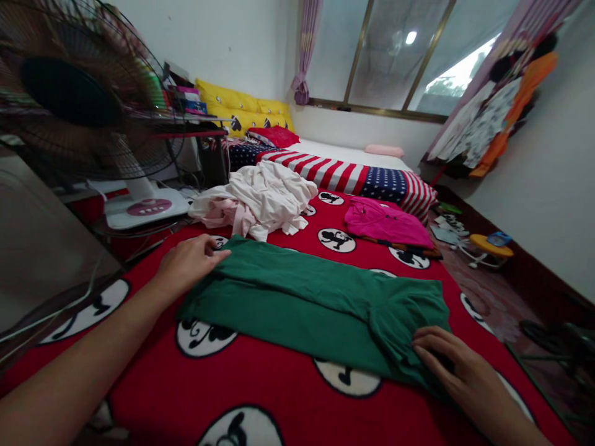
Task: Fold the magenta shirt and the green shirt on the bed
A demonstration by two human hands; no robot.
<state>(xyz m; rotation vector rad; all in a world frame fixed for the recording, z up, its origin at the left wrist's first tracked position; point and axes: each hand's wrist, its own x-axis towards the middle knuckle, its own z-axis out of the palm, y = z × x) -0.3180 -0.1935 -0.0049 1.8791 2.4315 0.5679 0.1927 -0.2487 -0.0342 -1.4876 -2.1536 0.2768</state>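
Observation:
A green garment [297, 297], which looks like a shirt, lies lengthwise and folded into a long strip across the red patterned bedspread [153, 384]. My left hand [193, 260] is at its far left corner, fingers slightly bent and thumb apart from the index finger. At the right end, where the cloth is bunched, my right hand [449, 359] has its thumb and fingertips closed on the fabric. Beyond the green garment lies a crumpled heap of white and pale pink cloth [274, 192]. To the right of that heap, a folded bright pink garment [388, 223] rests on darker cloth.
A large fan [149, 207] stands at the left, beside a desk with boxes. Behind is another bed with a stars-and-stripes cover [334, 173] and a red pillow [274, 136]. Clothes [502, 118] hang at the right; a small yellow-topped stool [490, 244] is on the floor.

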